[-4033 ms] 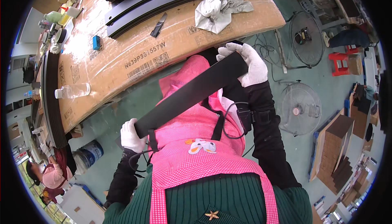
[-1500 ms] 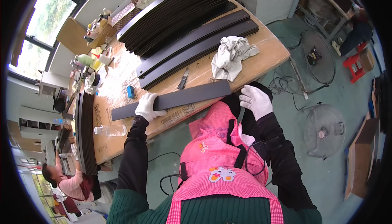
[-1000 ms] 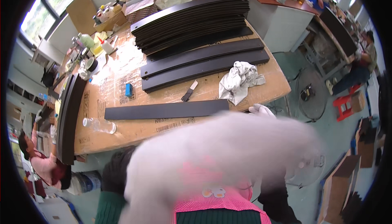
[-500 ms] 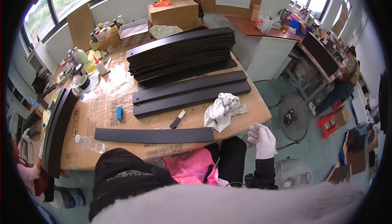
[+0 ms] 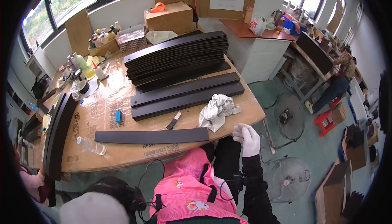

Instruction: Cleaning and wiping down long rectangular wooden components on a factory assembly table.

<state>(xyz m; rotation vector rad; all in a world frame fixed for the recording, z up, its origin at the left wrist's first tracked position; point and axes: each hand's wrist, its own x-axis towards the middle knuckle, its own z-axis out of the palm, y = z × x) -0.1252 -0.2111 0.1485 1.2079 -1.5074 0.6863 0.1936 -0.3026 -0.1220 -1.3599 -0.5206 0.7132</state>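
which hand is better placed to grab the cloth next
The right hand, most likely: it is by the near edge of the table, close to the cloth. The left hand is at the picture's lower left, farther from it.

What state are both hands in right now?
Left hand: blurred at the lower edge; open, closed or holding, can't tell.
Right hand: loosely curled, partly open, no held object visible.
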